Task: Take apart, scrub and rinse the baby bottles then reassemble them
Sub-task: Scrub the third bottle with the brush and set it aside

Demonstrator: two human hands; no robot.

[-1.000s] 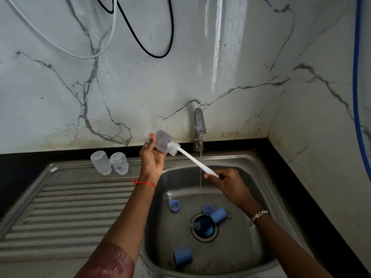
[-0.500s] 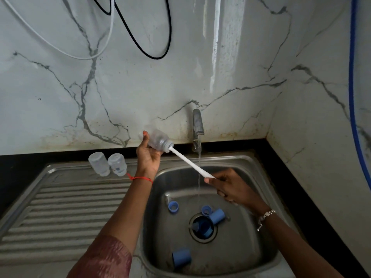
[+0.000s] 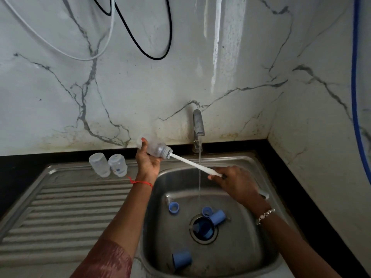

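Left hand [image 3: 147, 162] grips a clear bottle [image 3: 155, 150] above the sink [image 3: 251, 163] while right hand [image 3: 237, 182] closes on the brush [image 3: 190, 164]; two bottles [image 3: 108, 164] drain, blue caps [image 3: 215, 216] remain unwashed, reassembly pending.

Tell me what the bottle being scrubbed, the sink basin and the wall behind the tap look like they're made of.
Bottle: likely clear plastic, slightly cloudy; the hand shows through it. Sink basin: brushed stainless steel, judging by its dull grey sheen and soft reflections. Wall: glossy white slab with grey veins, marble or a marble-look tile; the picture cannot settle which.
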